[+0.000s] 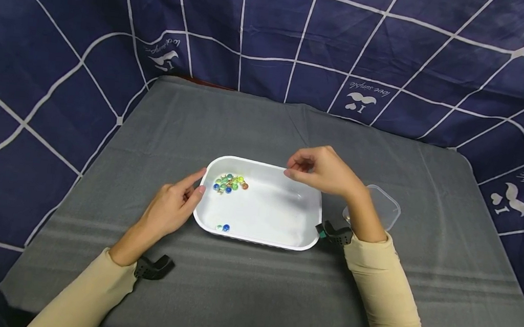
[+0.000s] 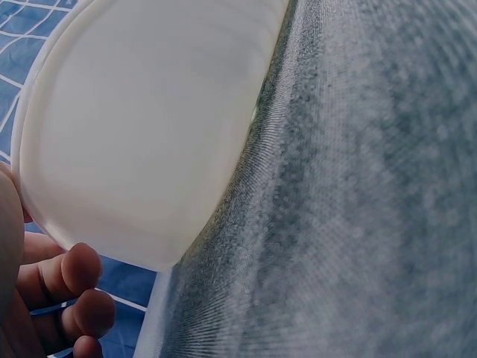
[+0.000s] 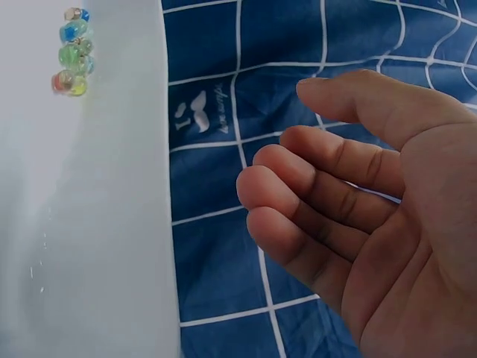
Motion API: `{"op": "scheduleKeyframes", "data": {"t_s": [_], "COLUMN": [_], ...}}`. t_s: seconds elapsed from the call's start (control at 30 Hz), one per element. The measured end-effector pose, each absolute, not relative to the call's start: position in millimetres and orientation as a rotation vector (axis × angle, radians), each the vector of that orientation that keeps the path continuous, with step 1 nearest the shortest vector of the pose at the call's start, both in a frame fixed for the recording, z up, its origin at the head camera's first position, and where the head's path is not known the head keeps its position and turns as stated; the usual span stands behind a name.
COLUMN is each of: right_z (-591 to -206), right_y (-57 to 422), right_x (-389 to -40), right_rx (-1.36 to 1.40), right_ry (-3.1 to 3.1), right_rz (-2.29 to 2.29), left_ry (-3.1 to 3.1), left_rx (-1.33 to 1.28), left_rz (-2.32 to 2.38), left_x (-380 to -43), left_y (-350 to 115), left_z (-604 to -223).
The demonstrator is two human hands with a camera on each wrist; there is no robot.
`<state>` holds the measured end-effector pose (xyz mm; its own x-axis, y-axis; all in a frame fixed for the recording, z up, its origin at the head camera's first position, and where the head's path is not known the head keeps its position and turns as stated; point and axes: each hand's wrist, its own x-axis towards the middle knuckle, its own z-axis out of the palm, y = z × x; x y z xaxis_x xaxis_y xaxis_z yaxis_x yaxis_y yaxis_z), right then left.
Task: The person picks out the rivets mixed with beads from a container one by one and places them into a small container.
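A white rectangular tray (image 1: 267, 210) lies on the grey cloth. My left hand (image 1: 168, 207) touches its left end, index finger and thumb at the rim; the other fingers curl loosely below, as the left wrist view shows. Inside the tray, a cluster of small shiny glass beads (image 1: 229, 183) in blue, green, yellow and orange sits near the far left corner. Two more beads (image 1: 223, 227) lie by the near left edge. Over the far right rim hovers my right hand (image 1: 323, 169), its fingers loosely bent. Nothing shows between its thumb and fingers in the right wrist view (image 3: 358, 201).
To the right of the tray, a clear plastic container (image 1: 385, 209) stands partly hidden behind the right forearm. Grey cloth (image 1: 243, 290) covers the table. A dark blue curtain with white lines (image 1: 272, 31) hangs around its back and sides.
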<state>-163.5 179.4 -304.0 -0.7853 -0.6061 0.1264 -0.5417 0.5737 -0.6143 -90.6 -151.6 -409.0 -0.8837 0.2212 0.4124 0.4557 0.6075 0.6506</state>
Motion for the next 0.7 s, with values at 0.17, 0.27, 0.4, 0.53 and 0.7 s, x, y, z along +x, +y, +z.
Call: {"op": "scheduleKeyframes", "data": {"t_s": [0.17,0.27,0.4,0.53,0.7], "right_z": [-305,-305,-307,-308,-307], "right_y": [174,171,166,161,155], "right_x": [-165,-167,-169,-172,-176], "right_rx": [-0.996,-1.004,-1.016,-1.017,-1.008], "right_ry": [2.693,2.686,2.675,2.669,2.665], "right_rz": [-0.989,-0.988,-0.982,-0.991,-1.000], "left_ry": [-2.544,-2.542,-2.548,-2.550,-2.539], "left_rx": [-0.553,-0.553,-0.552,-0.553,-0.560], "left_rz": [-1.147,-1.147,-1.148,-1.140,-1.115], "left_x": [-90,-90,-90,-91,-91], "left_y": [-151,-152,-153,-153,-152], "left_z": [-409,-408,-409,-409,-408]}}
